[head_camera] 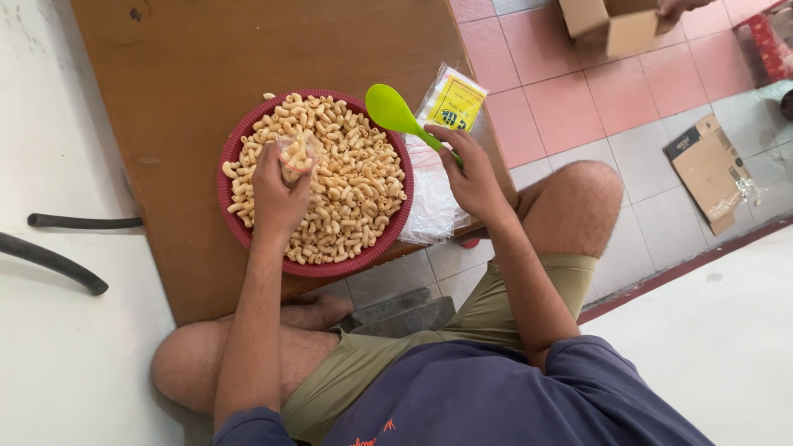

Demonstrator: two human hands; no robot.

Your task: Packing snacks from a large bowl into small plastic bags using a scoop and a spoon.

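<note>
A round red basket [234, 216] heaped with pale curled snack pieces [351, 194] sits on a low brown wooden table [206, 74]. My left hand [279, 196] hovers over the heap, holding a small clear plastic pouch [299, 157] with a few pieces inside. My right hand [472, 175] grips the handle of a bright green plastic spoon [391, 111], whose bowl rests just past the basket's right rim. Under that hand lies a stack of clear plastic bags [434, 194] with a yellow printed label [455, 104].
My bare knees flank the table's near edge. Pink and grey floor tiles [562, 99] lie to the right, with an open cardboard box [615, 25] and a flattened cardboard piece [710, 169]. Black curved bars [58, 260] cross the white floor at left.
</note>
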